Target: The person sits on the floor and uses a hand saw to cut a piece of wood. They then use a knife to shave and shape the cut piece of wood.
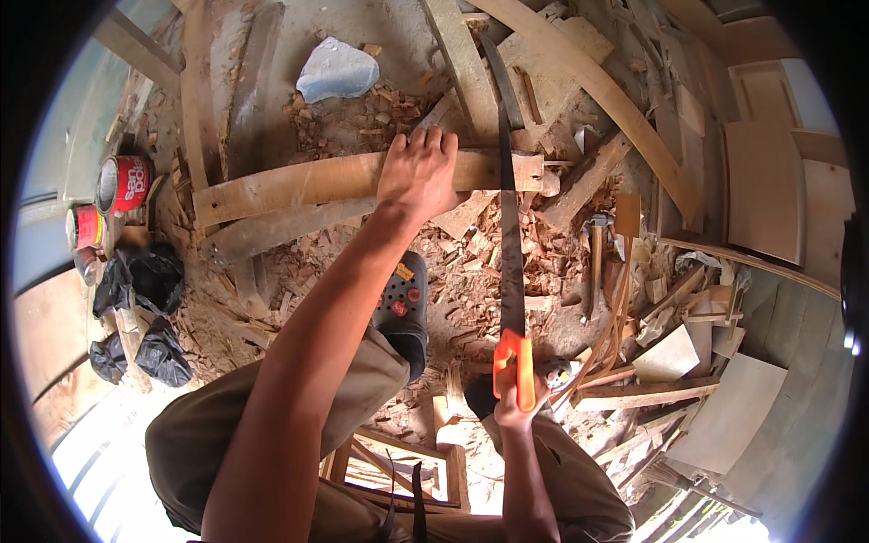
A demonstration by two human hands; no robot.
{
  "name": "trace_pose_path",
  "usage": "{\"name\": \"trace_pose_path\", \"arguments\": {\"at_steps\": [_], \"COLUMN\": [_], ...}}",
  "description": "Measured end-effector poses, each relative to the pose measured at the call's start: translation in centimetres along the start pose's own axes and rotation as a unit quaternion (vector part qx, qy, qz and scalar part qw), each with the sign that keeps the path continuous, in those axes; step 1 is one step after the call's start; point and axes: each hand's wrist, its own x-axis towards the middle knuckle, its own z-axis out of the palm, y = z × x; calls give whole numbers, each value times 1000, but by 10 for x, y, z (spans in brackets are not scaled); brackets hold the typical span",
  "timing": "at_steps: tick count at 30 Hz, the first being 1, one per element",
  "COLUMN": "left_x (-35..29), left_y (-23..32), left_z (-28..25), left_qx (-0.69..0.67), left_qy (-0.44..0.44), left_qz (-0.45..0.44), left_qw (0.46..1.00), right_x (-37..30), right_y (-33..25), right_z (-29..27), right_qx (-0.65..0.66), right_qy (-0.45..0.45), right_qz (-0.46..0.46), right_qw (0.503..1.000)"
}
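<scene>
My left hand (pixel 419 172) is closed over the top of a wooden board (pixel 308 184) that lies crosswise in front of me. In my right hand (pixel 517 409) is the orange handle of a handsaw (pixel 511 262). Its dark blade points away from me and crosses the board near the right end, to the right of my left hand. The frame does not show how deep the teeth sit in the wood. Below the board, a second plank (pixel 290 226) runs at a slight slant. My foot in a dark clog (pixel 403 303) rests just under the board.
Wood chips (pixel 453 290) cover the ground. A pale stone block (pixel 337 71) lies beyond the board. To the left are a red can (pixel 124 185) and black plastic bags (pixel 154 281). Offcuts (pixel 665 357) and a wooden-handled tool (pixel 596 271) lie to the right; long beams (pixel 579 68) slant behind.
</scene>
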Motion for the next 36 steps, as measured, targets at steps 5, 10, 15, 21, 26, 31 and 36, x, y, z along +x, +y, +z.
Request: {"name": "trace_pose_path", "arguments": {"at_steps": [5,10,15,21,26,31,36], "left_x": [1,-1,-3,2,1,0,2], "left_y": [7,4,6,11,4,4,8], "left_z": [-10,-1,-10,-18,-12,-9,-20], "left_qx": [-22,-1,-15,-43,-5,-20,-49], "left_qy": [-7,7,-27,-13,-60,-53,-46], "left_qz": [9,23,14,20,12,1,9], "left_qw": [1000,1000,999,999,998,998,998], "right_x": [111,98,12,169,-8,113,116], "right_y": [4,7,-7,-15,12,0,-2], "right_z": [45,52,-5,55,14,37,57], "right_qx": [140,130,-9,106,90,143,166], "right_qy": [14,1,-45,0,-25,-18,43], "right_qz": [121,96,24,96,107,161,92], "right_qw": [983,987,999,990,990,976,981]}}
